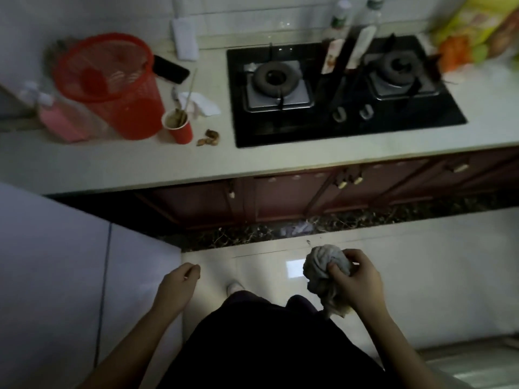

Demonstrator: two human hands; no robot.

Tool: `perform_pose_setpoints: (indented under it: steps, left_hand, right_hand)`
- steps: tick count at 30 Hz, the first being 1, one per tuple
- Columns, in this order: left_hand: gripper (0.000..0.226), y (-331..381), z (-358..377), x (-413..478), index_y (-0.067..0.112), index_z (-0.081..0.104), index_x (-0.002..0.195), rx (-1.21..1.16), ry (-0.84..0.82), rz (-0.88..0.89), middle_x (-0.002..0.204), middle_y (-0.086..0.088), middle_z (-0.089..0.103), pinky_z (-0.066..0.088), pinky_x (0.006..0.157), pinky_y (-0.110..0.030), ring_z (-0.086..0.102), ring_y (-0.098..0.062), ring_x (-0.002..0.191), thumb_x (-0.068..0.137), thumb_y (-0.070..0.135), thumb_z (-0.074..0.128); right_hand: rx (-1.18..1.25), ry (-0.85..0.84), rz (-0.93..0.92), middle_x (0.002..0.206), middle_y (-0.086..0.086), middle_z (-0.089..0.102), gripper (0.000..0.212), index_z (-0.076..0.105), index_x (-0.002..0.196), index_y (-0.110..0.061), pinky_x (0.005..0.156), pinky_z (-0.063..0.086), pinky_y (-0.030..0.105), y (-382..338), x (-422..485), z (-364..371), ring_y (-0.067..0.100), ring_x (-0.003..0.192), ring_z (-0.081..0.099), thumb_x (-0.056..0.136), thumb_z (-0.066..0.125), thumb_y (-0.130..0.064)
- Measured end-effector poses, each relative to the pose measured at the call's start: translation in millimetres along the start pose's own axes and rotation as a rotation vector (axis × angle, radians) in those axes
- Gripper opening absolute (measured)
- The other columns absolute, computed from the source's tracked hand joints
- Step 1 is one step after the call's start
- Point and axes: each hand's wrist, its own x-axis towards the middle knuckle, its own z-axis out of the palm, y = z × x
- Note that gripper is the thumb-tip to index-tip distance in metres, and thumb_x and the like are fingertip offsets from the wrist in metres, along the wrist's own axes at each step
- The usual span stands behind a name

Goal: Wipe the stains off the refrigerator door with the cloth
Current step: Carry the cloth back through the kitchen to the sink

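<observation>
My right hand (pixel 358 279) grips a crumpled grey cloth (pixel 321 269), held bunched above the pale floor tiles at the lower right of centre. A frayed end of the cloth hangs below the hand. My left hand (pixel 178 283) hangs with its fingers loosely curled and holds nothing, just right of the white refrigerator (pixel 56 276), which fills the lower left. A thin dark vertical line runs down the refrigerator's surface. No stains can be made out in this dim view.
Ahead runs a pale countertop (pixel 280 161) with a black two-burner gas stove (pixel 342 91), a red mesh basket (pixel 112 85), a red paper cup (pixel 179 126), a pink bottle (pixel 56 116), a phone (pixel 171 69) and bottles. Dark red cabinets (pixel 309 192) stand below.
</observation>
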Motion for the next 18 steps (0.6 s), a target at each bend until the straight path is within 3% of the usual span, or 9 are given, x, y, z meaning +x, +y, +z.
perform_pose_setpoints:
  steps: [4,10,14,18]
  left_hand:
    - [0.031,23.6,32.7,-13.5,0.017,0.069,0.087,0.037,-0.024,0.013,0.092,-0.002,0.072,0.052,0.089,-0.039,0.069,-0.022,0.088,0.105,0.027,0.047]
    - [0.027,54.1,90.6,-23.8,0.017,0.071,0.093,0.141,-0.080,0.057,0.094,-0.002,0.073,0.053,0.092,-0.040,0.069,-0.021,0.088,0.104,0.030,0.049]
    - [0.028,79.1,113.3,-20.7,0.016,0.072,0.089,0.234,-0.152,0.071,0.092,-0.003,0.074,0.052,0.089,-0.040,0.069,-0.024,0.089,0.103,0.028,0.052]
    - [0.036,123.8,138.3,2.7,0.012,0.064,0.071,0.358,-0.224,0.138,0.080,-0.009,0.069,0.048,0.079,-0.037,0.064,-0.026,0.080,0.104,0.020,0.051]
  right_hand:
    - [0.044,0.039,0.070,0.089,-0.008,0.072,0.026,0.064,0.099,-0.030,0.071,0.047,0.033,54.9,-15.1,-31.7,0.018,0.082,0.068,0.081,0.082,-0.028]
    - [0.135,0.133,0.151,0.089,-0.005,0.070,0.028,0.063,0.097,-0.030,0.074,0.046,0.032,127.0,-20.0,-80.1,0.021,0.085,0.068,0.080,0.084,-0.027]
    - [0.207,0.237,0.220,0.089,-0.005,0.070,0.026,0.063,0.099,-0.031,0.074,0.043,0.030,148.2,-26.0,-113.8,0.018,0.083,0.065,0.082,0.082,-0.027]
    - [0.312,0.347,0.294,0.092,-0.013,0.071,0.027,0.062,0.100,-0.035,0.079,0.052,0.034,171.5,-27.4,-136.8,0.016,0.086,0.068,0.081,0.081,-0.031]
